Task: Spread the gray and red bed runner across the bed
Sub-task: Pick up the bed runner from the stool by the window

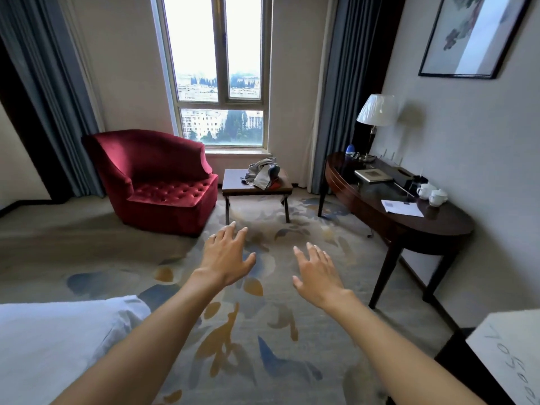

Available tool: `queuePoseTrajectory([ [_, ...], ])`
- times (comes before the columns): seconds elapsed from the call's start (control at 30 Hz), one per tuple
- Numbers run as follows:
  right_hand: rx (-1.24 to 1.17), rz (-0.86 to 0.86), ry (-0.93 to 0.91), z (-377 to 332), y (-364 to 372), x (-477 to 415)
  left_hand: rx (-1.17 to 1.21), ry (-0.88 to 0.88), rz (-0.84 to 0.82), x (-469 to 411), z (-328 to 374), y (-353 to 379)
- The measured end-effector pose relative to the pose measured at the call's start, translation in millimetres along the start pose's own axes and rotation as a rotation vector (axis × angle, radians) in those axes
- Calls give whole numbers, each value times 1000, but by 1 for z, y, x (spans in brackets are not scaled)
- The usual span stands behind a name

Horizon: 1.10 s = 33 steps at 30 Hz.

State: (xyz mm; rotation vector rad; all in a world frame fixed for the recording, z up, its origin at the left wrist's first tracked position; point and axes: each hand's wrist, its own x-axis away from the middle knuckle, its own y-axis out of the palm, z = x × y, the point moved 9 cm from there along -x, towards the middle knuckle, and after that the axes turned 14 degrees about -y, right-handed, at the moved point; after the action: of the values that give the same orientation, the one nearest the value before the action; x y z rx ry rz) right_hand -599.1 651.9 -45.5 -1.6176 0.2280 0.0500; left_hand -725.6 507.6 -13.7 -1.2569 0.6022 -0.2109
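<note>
The gray and red bed runner [264,175] lies crumpled in a heap on a small dark wooden table [233,182] below the window. The bed [58,340], covered in white, shows only its corner at the lower left. My left hand [226,258] and my right hand [317,268] are stretched out in front of me over the carpet, palms down, fingers spread, holding nothing. Both hands are well short of the table and the runner.
A red velvet armchair [157,176] stands left of the small table. A dark curved desk [403,206] with a lamp, teapots and papers lines the right wall. A white box [508,355] sits at the lower right. Patterned carpet [263,346] stretches between the bed and the table.
</note>
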Motion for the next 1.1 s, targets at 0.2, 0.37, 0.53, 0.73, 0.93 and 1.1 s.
queuePoseTrajectory([
  [0.2,30,32,3,84,9,-109,-2,10,37,-131,29,38],
  [0.37,58,40,-29,142,17,-208,0,-21,40,-231,40,63],
  [0.53,46,23,-55,177,35,-294,-5,-42,38,-314,36,91],
  [0.73,35,-7,-89,210,69,-394,-9,-76,13,-408,17,143],
  [0.93,52,-61,-72,252,105,-502,26,-102,-16,-523,-5,196],
  [1.1,34,-62,-41,286,113,-591,41,-90,-9,-621,-14,218],
])
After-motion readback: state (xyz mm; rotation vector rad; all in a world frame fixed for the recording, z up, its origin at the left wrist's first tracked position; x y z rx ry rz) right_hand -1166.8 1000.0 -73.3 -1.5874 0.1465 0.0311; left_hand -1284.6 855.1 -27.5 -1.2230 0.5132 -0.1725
